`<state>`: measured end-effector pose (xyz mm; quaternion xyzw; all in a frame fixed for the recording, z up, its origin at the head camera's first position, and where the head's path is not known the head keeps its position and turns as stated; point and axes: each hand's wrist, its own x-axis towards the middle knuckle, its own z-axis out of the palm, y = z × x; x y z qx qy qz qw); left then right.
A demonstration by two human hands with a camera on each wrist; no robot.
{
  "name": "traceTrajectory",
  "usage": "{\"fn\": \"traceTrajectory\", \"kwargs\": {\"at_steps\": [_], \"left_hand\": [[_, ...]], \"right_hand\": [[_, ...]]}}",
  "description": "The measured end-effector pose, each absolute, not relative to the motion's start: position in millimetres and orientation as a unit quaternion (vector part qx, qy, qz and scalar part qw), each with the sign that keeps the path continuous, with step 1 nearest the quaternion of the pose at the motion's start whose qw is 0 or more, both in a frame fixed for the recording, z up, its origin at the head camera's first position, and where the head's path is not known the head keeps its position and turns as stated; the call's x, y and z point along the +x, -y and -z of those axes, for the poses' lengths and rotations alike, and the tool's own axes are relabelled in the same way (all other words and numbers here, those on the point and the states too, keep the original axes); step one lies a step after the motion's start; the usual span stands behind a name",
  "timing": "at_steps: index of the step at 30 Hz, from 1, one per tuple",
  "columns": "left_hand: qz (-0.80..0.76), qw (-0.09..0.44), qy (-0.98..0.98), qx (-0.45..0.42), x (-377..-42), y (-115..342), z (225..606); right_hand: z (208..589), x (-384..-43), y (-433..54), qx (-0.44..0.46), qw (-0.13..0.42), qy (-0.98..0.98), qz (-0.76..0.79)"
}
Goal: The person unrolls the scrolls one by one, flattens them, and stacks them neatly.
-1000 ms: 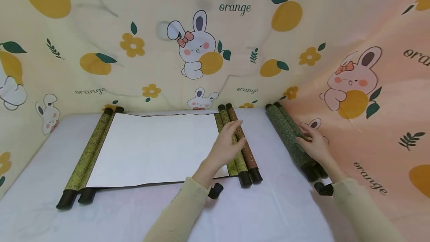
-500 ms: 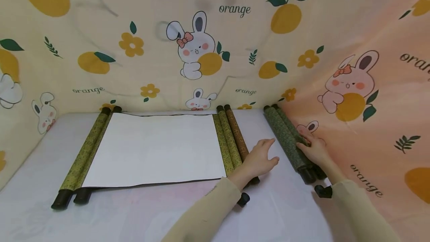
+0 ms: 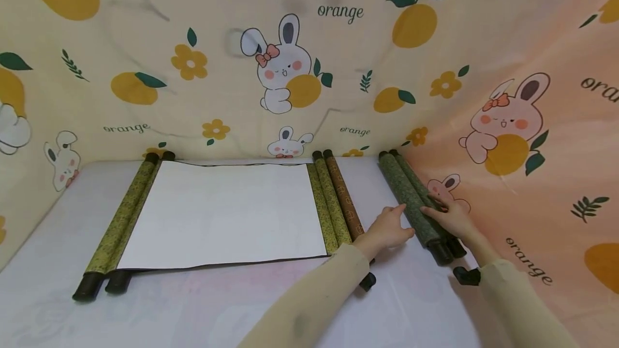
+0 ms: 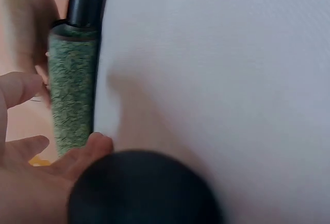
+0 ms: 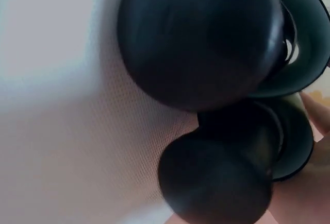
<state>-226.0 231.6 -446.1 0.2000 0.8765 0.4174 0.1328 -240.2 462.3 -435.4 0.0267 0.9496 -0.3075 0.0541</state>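
Observation:
A dark green scroll [image 3: 410, 197], rolled up from both ends into two rolls lying side by side, rests at the right of the table. My right hand [image 3: 454, 220] grips its right-hand roll, thumb on top and fingers toward the far side. Just left of it, my left hand [image 3: 387, 232] reaches across with spread fingers, its fingertips close to the left roll; contact is unclear. In the left wrist view, the green scroll [image 4: 75, 90] stands beyond the left fingers. Black end knobs [image 5: 216, 177] of the rolls fill much of the right wrist view.
An unrolled scroll with a white sheet [image 3: 227, 214] lies to the left, its yellow-green ends [image 3: 121, 219] still partly rolled. Along its right edge lies a thin brown roll [image 3: 343, 192], partly behind my left forearm. Patterned cloth [image 3: 532, 203] rises behind and at the right.
My left hand has moved right, from above the yellow-green and brown rolls to beside the green scroll. The right hand stays at the green scroll, which has barely shifted.

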Motion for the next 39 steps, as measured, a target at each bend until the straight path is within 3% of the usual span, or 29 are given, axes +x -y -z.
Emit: {"fn": "traceTrajectory", "kwargs": {"at_steps": [23,39], "left_hand": [[-0.489,0.145,-0.844,0.163,-230,-244,443],[-0.543,0.157,-0.81,0.159,-233,-227,433]], "right_hand": [[424,-222,-437,-0.019,0.029,-0.908,0.417],[422,-209,-424,-0.014,-0.042,-0.888,0.457]]}}
